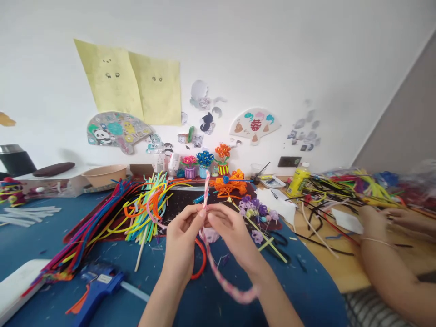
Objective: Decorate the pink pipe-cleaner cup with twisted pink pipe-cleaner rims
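Between my two hands is a twisted pink-and-white pipe cleaner [218, 274]. Its upper end stands straight up above my fingers, and the rest curves down toward me and to the right. My left hand [185, 236] pinches it with thumb and forefinger. From the other side, my right hand [230, 231] closes its fingertips on the same spot. Just behind my fingers, a pale pink piece [211, 235] is partly covered. A red-orange loop of pipe cleaner [201, 261] lies on the blue mat under my hands.
A blue glue gun [102, 286] lies front left, near bundled coloured pipe cleaners [150, 209]. Purple flowers [257, 211] and an orange pile [231, 185] lie beyond my hands. Small potted flowers [205, 160] stand by the wall. At right, another person's arm [384, 254] reaches over the wooden table [323, 268].
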Demonstrator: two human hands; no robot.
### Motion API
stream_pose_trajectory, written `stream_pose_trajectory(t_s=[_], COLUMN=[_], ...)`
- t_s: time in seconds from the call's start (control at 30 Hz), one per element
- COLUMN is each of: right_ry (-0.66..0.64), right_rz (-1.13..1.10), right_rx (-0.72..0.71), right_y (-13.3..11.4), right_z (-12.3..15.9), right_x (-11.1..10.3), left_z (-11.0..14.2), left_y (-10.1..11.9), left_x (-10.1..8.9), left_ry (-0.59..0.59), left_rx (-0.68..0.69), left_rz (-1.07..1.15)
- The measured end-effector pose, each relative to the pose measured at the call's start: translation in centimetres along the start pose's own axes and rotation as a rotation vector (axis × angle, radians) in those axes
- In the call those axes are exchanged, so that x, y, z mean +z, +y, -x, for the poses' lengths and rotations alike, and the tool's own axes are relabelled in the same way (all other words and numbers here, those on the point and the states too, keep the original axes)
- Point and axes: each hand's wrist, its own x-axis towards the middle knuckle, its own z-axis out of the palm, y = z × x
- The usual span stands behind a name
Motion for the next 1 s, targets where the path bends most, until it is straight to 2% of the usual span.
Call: stream_pose_trajectory(t_s=[0.1, 0.2, 0.3, 0.4, 0.53, 0.6, 0.67, 0.7, 0.77, 0.83, 0.9, 1.0], right_ry=[0.091, 0.070, -0.004, -0.025, -0.024, 0.023, 0.100, 0.138, 0.200, 0.233, 0.257, 0.299], right_rz=[-0.056, -0.102, -0.160, -0.192, -0.171, -0.154, -0.139, -0.132, -0.127, -0.135, -0.142, -0.112], right_rx=[0.022, 0.028, 0.022, 0.031, 0.050, 0.043, 0.022, 0.008, -0.019, -0.034, -0.041, -0.055], right_y=[-0.4, -1.1, -1.7, -1.8, -1.5, -1.5, -1.8, -1.9, -2.1, -2.1, -1.9, -1.7], right_z=[1.6, 2.9, 3.8, 4.1, 4.2, 4.3, 4.4, 4.5, 4.6, 4.6, 4.7, 5.1], right_x=[1.9, 2.6, 2.8, 2.6, 2.1, 2.0, 2.1, 2.2, 2.4, 2.5, 2.5, 2.4], left_z=[1.8, 3.1, 4.0, 4.4, 4.5, 4.4, 4.4, 4.4, 4.6, 5.0, 5.3, 5.1], left_y=[0.8, 1.6, 2.3, 2.7, 3.2, 3.4, 3.4, 3.2, 2.5, 1.5, 0.2, -1.1], left_x=[0.3, 0.3, 0.2, 0.1, -0.2, -0.8, -1.8, -2.3, -3.2, -3.6, -3.3, -2.4], left_ry=[0.020, 0.023, 0.014, -0.042, -0.058, -0.062, -0.056, -0.037, 0.003, -0.038, -0.067, -0.053], left_rx=[-0.005, -0.054, -0.162, -0.225, -0.211, -0.181, -0.112, -0.064, 0.041, 0.066, 0.028, -0.049], left_rz=[0.031, 0.070, 0.137, 0.150, 0.062, -0.025, -0.212, -0.372, -0.880, -1.423, -1.624, -1.670])
